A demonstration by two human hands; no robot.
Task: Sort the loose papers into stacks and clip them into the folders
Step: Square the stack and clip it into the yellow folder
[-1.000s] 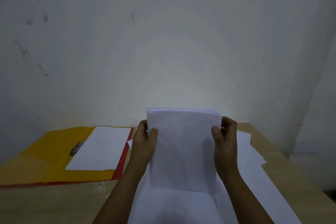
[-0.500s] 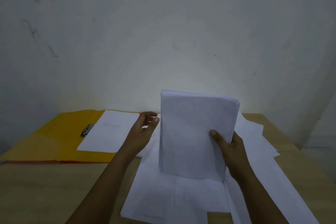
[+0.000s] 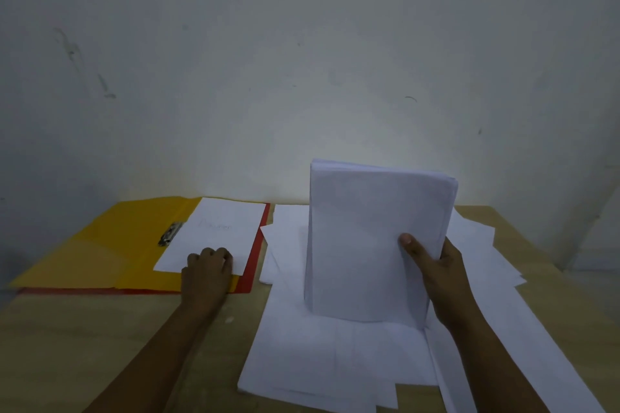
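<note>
Two hands are at work over a wooden table [image 3: 100, 339], and nearest to the camera lie many loose sheets [image 3: 328, 359], spread flat and overlapping at the right half. On these sheets stands the stack of papers [image 3: 372, 245], upright on its short lower edge, with its long axis going up and its face turned to the camera. The right hand [image 3: 436, 271] holds it at the right edge: the thumb presses on the front face and the other fingers go around behind, so the hand is clamped on the stack (those back fingers I cannot see well). The left hand [image 3: 209, 265] is apart from the stack, at the left side, and rests with curled fingers on the near corner of a white sheet [image 3: 218, 231]; whether it pinches that corner or only presses it, I cannot tell. This sheet lies in the open yellow folder [image 3: 110, 245], and its far left edge reaches the metal clip [image 3: 171, 233]. A red folder [image 3: 258, 245] shows under the yellow one as a thin border. The important relation, I think, is this: the folder and its clip lie to the left of the stack, nearer to the left hand, so the stack must probably travel leftwards and turn from standing to lying before its edge can go under the clip. Behind all is a grey wall [image 3: 302, 60] with some marks.
</note>
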